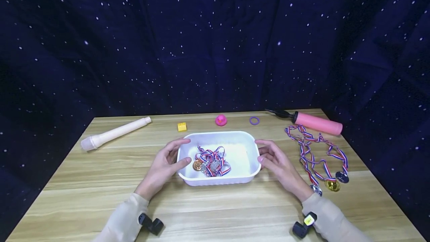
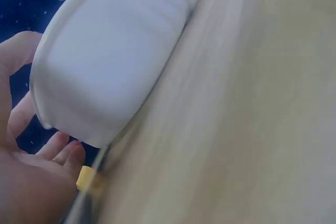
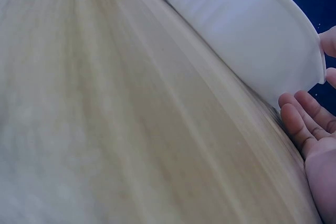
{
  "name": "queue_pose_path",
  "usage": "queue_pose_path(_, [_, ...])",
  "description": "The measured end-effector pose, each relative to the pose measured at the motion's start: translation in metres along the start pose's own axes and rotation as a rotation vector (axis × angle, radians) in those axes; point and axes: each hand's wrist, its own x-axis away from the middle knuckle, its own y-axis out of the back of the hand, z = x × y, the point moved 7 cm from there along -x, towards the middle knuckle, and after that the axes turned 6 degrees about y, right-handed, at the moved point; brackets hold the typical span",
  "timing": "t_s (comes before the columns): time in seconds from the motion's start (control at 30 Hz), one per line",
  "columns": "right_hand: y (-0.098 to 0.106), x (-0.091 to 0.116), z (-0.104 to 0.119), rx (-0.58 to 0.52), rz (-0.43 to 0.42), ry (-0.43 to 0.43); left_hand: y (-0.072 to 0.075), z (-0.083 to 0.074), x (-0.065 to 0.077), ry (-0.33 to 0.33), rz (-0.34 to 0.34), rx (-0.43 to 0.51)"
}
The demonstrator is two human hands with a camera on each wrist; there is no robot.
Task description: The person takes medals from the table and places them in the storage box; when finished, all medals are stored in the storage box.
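A white plastic basin stands in the middle of the table, with a hand at each short end. My left hand holds its left end, thumb over the rim and fingers along the outside. At the opposite end my right hand holds the rim between thumb and forefinger. Its other fingers bend loosely beside the lower wall in the right wrist view. Inside the basin, towards the left, lies a tangle of striped ribbons with a bronze medal and silver medals.
More ribboned medals lie at right, including a gold medal, below a pink hand pump. Along the back are a yellow toy brick, a pink rubber duck and a purple ring. A white toy microphone lies at left.
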Motion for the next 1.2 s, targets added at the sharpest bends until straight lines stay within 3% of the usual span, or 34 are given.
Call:
queue_pose_path(0.1, [0.000, 0.000, 0.000, 0.000, -0.003, 0.001, -0.002, 0.008, 0.003, 0.009, 0.033, 0.040])
queue_pose_path(0.3, [-0.002, -0.001, -0.001, -0.001, 0.002, -0.006, -0.002, 0.016, 0.005, 0.003, 0.036, 0.071])
queue_pose_path(0.8, [0.006, -0.004, 0.011, 0.009, 0.015, -0.046, -0.002, 0.016, 0.001, -0.011, 0.051, 0.095])
queue_pose_path(0.97, [0.027, -0.003, 0.035, 0.020, -0.027, 0.009, -0.004, 0.017, 0.000, -0.010, 0.049, 0.096])
queue_pose_path(1.2, [0.069, 0.014, 0.077, 0.069, -0.073, 0.151, -0.002, 0.020, -0.001, -0.008, 0.043, 0.068])
